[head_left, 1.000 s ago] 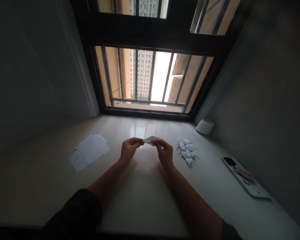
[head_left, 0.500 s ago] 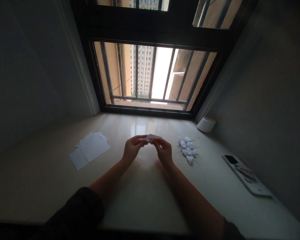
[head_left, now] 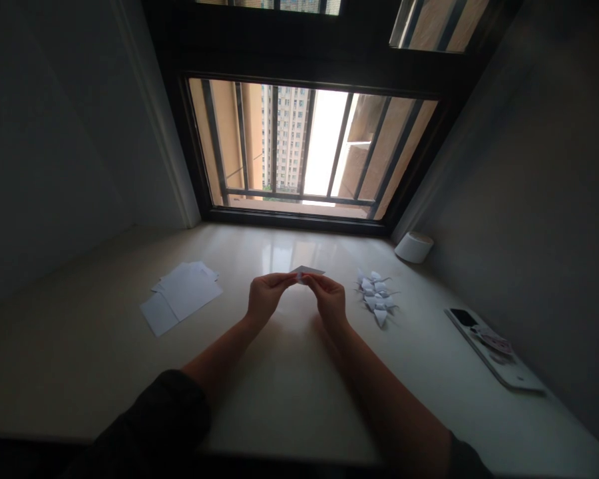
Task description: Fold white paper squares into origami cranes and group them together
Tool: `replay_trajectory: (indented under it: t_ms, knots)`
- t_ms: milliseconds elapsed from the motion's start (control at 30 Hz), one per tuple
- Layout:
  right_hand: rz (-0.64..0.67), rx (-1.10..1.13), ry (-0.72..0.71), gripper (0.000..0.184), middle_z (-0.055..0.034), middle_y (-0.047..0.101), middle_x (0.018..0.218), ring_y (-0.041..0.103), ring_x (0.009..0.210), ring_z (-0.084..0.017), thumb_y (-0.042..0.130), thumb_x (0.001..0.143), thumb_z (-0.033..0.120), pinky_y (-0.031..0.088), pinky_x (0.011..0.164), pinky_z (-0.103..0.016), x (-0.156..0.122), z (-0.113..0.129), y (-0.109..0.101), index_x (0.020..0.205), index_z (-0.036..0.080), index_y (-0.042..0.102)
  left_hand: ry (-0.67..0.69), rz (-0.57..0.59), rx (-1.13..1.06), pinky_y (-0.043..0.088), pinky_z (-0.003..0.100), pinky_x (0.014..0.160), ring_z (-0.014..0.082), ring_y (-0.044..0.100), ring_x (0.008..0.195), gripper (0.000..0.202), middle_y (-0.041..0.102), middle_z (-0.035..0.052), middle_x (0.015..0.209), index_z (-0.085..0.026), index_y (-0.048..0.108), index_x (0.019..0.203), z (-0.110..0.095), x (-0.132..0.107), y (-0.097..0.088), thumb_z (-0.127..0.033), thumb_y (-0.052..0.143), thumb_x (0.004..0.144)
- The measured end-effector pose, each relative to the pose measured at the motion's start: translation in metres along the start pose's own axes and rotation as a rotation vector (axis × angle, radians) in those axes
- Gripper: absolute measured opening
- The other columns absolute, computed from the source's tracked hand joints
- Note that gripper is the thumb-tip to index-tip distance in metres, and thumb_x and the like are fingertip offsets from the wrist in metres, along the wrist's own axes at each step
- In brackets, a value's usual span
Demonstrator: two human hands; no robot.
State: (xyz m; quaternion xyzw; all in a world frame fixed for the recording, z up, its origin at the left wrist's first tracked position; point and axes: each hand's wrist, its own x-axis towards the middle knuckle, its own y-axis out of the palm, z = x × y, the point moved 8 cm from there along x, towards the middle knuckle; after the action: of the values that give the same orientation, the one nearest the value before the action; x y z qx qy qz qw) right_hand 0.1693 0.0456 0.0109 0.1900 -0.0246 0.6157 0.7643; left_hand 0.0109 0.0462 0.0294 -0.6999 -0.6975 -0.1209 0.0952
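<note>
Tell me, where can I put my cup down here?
Bare counter lies in front of the loose sheets, between the sheets and the left hand, and along the window behind the folded paper both hands pinch. It is crowded beside the right hand: paper figures, then a flat device.

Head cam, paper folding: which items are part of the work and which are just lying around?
In the work:
- folded paper piece, pinched between left hand and right hand
- stack of flat sheets
- pile of folded pieces

Lying about:
- white round container by the window corner
- flat device along the right wall
</note>
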Motion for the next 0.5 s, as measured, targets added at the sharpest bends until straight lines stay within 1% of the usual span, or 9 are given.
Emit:
replay_trajectory:
  t_ms: [133, 233, 400, 500]
  knots:
    - [-0.048, 0.043, 0.030, 0.020, -0.0029, 0.074, 0.075, 0.067, 0.073, -0.021, 0.076, 0.061, 0.037, 0.053, 0.076, -0.038, -0.0019, 0.0009, -0.0011, 0.074, 0.022, 0.074, -0.012, -0.002, -0.037, 0.051, 0.036, 0.083, 0.0230, 0.067, 0.085, 0.027, 0.073, 0.0057, 0.087, -0.019, 0.074, 0.086, 0.0003, -0.0013, 0.0020, -0.037, 0.074, 0.065]
    - [-0.056, 0.032, 0.049, 0.024, -0.0038, 0.074, 0.076, 0.067, 0.073, -0.021, 0.077, 0.060, 0.038, 0.053, 0.075, -0.039, -0.0027, 0.0012, -0.0012, 0.076, 0.021, 0.075, -0.013, -0.009, -0.052, 0.051, 0.036, 0.083, 0.0229, 0.067, 0.084, 0.027, 0.073, 0.0060, 0.087, -0.018, 0.074, 0.086, -0.0007, -0.0015, 0.0022, -0.036, 0.074, 0.065]
    - [-0.010, 0.059, 0.080, 0.030, -0.0040, 0.074, 0.079, 0.068, 0.078, -0.022, 0.080, 0.056, 0.033, 0.053, 0.079, -0.039, -0.0016, 0.0001, -0.0004, 0.083, 0.021, 0.074, -0.021, -0.041, -0.057, 0.052, 0.034, 0.079, 0.0212, 0.067, 0.079, 0.027, 0.073, 0.0065, 0.083, -0.018, 0.074, 0.085, 0.0005, -0.0004, -0.0014, -0.034, 0.076, 0.064]
    - [0.034, 0.078, 0.075, 0.031, -0.0027, 0.074, 0.083, 0.068, 0.082, -0.023, 0.080, 0.056, 0.030, 0.052, 0.083, -0.040, -0.0010, 0.0020, 0.0018, 0.085, 0.022, 0.074, -0.020, -0.050, -0.045, 0.051, 0.033, 0.076, 0.0194, 0.066, 0.075, 0.029, 0.073, 0.0065, 0.081, -0.018, 0.074, 0.087, 0.0018, 0.0007, -0.0032, -0.035, 0.076, 0.064]
